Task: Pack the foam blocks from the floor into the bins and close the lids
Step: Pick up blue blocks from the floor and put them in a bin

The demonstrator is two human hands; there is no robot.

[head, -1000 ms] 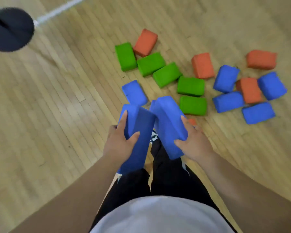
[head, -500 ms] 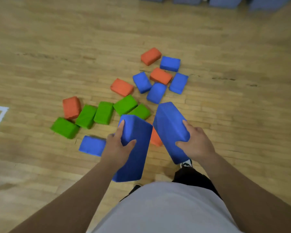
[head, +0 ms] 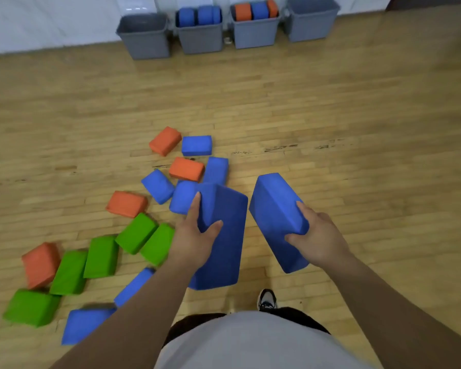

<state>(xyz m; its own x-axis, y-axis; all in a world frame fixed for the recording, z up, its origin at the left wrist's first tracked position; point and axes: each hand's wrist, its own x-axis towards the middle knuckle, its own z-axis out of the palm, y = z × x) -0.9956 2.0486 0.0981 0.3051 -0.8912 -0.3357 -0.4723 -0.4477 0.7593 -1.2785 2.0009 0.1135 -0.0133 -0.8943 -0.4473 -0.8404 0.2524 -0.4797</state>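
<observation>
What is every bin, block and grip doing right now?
Left grip: holds left blue block, off the floor.
Right grip: holds right blue block, off the floor.
Leftmost bin: lid off, no blocks showing.
Second bin: lid off, blue blocks stick out.
Third bin: lid off, orange and blue blocks stick out.
Fourth bin: lid off, no blocks showing.
Floor blocks: loose, not packed.

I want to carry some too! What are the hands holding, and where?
The left hand grips one blue rectangular foam block by its left long edge; the right hand grips a second blue rectangular foam block by its right long edge.
</observation>
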